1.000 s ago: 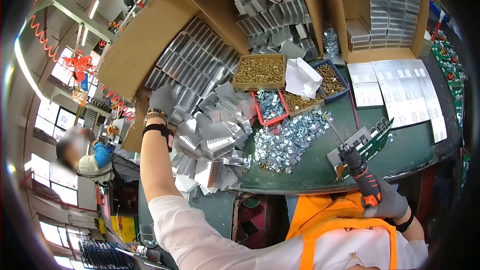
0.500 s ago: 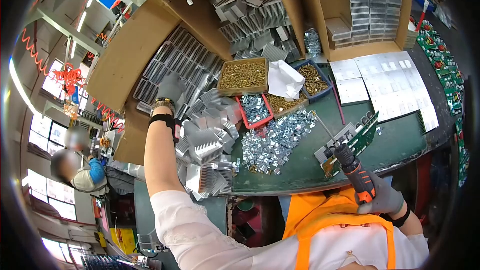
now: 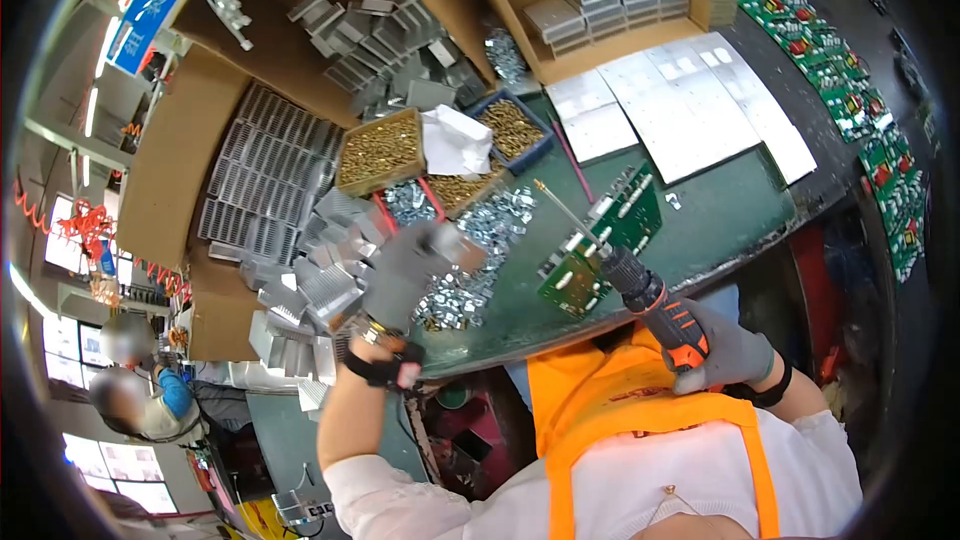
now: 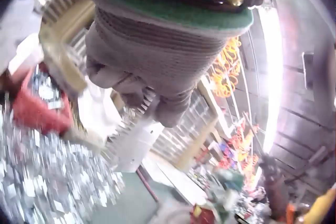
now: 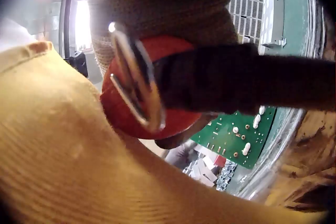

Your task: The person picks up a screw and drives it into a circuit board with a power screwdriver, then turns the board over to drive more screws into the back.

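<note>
Head view: open tabletop (image 3: 715, 240) runs right of the circuit board (image 3: 632, 220) to its front edge; the right hand (image 3: 730, 345), outside it, is wrapped round a power screwdriver (image 3: 650, 305). Left wrist view: the left hand (image 4: 152, 58), fingers bent, pinches a finned metal block (image 4: 137, 142). Right wrist view: the circuit board lies near that edge.
</note>
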A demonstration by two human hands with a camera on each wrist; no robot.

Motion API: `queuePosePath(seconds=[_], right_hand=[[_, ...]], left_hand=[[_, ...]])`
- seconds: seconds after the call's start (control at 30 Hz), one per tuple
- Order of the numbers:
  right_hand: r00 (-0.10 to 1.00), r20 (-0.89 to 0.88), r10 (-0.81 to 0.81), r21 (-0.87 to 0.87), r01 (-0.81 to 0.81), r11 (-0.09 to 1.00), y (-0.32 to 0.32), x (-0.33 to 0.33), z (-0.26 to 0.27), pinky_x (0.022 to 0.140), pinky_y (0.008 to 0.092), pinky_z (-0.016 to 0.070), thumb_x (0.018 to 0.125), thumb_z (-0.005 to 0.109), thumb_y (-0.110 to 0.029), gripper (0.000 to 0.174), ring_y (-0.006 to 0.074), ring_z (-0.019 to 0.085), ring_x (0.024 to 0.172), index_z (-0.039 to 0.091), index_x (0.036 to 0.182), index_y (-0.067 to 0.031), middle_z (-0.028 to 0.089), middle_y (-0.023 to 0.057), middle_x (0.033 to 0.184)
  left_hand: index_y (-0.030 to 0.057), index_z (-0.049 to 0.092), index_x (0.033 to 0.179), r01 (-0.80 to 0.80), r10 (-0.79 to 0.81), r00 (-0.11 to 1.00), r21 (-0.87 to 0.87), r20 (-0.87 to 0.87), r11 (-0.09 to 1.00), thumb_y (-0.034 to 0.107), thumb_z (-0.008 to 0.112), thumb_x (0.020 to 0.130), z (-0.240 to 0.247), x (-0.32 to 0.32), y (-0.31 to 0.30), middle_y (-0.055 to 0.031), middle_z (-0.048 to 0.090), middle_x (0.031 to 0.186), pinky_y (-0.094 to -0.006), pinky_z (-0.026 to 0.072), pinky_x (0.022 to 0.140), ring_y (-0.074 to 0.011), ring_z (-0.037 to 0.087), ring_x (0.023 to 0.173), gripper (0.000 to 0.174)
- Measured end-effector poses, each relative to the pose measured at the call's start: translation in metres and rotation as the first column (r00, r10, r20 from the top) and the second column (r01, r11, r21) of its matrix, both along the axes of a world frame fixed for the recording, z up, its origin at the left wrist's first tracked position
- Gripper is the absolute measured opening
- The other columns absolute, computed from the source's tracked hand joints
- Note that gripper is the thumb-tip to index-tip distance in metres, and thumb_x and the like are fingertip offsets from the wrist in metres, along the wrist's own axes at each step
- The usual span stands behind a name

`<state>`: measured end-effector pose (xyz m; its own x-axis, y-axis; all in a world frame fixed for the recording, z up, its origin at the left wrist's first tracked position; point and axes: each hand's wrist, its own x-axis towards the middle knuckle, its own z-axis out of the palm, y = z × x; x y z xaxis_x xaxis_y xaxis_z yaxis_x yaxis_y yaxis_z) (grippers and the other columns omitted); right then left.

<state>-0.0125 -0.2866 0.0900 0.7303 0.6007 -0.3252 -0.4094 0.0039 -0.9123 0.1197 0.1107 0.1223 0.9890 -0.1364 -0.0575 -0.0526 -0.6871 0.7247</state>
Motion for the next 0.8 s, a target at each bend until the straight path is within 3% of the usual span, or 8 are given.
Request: queuePosePath(seconds=[0.07,0.17,0.47,0.53,0.57,0.63,0.73,0.8], right_hand=[[1.000,-0.024,-0.011,0.002,0.011,1.000,-0.006,-0.004,0.002,0.084,0.0259,0.0448,0.066,0.089,-0.017,0.092,0.0099,0.050,0.096,0.037,0.141,-0.0031,0.054,0.0025,0.109],[0.998,-0.049,-0.027,0.003,0.028,1.000,-0.014,-0.011,0.004,0.082,0.0251,0.0449,0.066,0.088,-0.017,0.090,0.0092,0.050,0.093,0.038,0.140,-0.0041,0.054,0.0016,0.107],[0.996,-0.085,-0.033,0.056,0.038,0.998,-0.018,-0.025,-0.006,0.077,0.0243,0.0453,0.066,0.085,-0.014,0.089,0.0088,0.051,0.086,0.038,0.140,-0.0044,0.053,0.0008,0.102],[0.997,-0.063,-0.047,0.061,0.051,0.997,-0.020,-0.031,-0.009,0.077,0.0246,0.0454,0.066,0.085,-0.014,0.089,0.0087,0.051,0.086,0.038,0.141,-0.0044,0.053,0.0008,0.101],[0.996,-0.070,-0.057,0.063,0.062,0.996,-0.020,-0.033,-0.007,0.077,0.0246,0.0454,0.066,0.085,-0.014,0.089,0.0088,0.051,0.086,0.038,0.140,-0.0046,0.053,0.0007,0.101],[0.993,-0.076,-0.087,0.070,0.092,0.993,-0.025,-0.036,-0.008,0.077,0.0247,0.0454,0.066,0.086,-0.015,0.089,0.0088,0.051,0.086,0.038,0.140,-0.0048,0.053,0.0007,0.101],[0.996,-0.016,-0.085,0.011,0.085,0.996,-0.035,-0.040,-0.012,0.077,0.0246,0.0455,0.066,0.085,-0.014,0.087,0.0088,0.050,0.086,0.040,0.139,-0.0050,0.053,0.0006,0.101],[0.993,-0.072,-0.097,0.041,0.100,0.994,-0.041,-0.041,-0.008,0.076,0.0247,0.0456,0.066,0.084,-0.014,0.084,0.0088,0.050,0.085,0.041,0.138,-0.0050,0.052,0.0006,0.100]], left_hand=[[0.0018,0.064,0.106,-0.005,0.001,0.995,-0.041,-0.099,0.999,0.014,0.076,0.076,-0.043,-0.034,-0.026,-0.0079,0.065,0.087,-0.0314,0.0497,0.070,-0.0177,0.062,0.079,0.035],[0.0044,0.064,0.098,0.010,-0.056,0.954,0.156,0.294,0.988,0.012,0.080,0.069,-0.069,-0.069,-0.055,-0.0120,0.059,0.088,-0.0395,0.0486,0.071,-0.0309,0.059,0.081,0.033],[0.0043,0.065,0.100,0.007,-0.042,0.965,0.136,0.260,0.991,0.005,0.083,0.061,-0.091,-0.072,-0.048,-0.0108,0.058,0.090,-0.0374,0.0497,0.076,-0.0295,0.060,0.084,0.044],[0.0030,0.065,0.099,-0.266,0.156,0.952,-0.457,-0.264,0.849,0.004,0.083,0.061,-0.092,-0.073,-0.048,-0.0100,0.059,0.089,-0.0365,0.0497,0.077,-0.0278,0.060,0.086,0.043],[0.0030,0.065,0.099,-0.257,0.149,0.954,-0.452,-0.261,0.854,0.004,0.083,0.061,-0.088,-0.074,-0.048,-0.0100,0.059,0.089,-0.0365,0.0497,0.077,-0.0278,0.060,0.086,0.043],[0.0022,0.062,0.099,-0.073,0.066,0.996,0.121,0.063,0.990,0.011,0.082,0.067,-0.080,-0.075,-0.046,-0.0116,0.058,0.100,-0.0375,0.0486,0.082,-0.0272,0.058,0.097,0.039],[0.0020,0.061,0.103,-0.076,-0.065,0.887,0.282,0.458,0.956,0.012,0.082,0.065,-0.074,-0.069,-0.029,-0.0140,0.057,0.109,-0.0377,0.0489,0.084,-0.0281,0.058,0.101,0.045],[0.0008,0.056,0.111,-0.044,0.070,0.962,-0.101,0.264,0.994,0.010,0.079,0.071,-0.045,-0.064,-0.031,-0.0113,0.057,0.116,-0.0338,0.0496,0.085,-0.0207,0.058,0.103,0.047]])
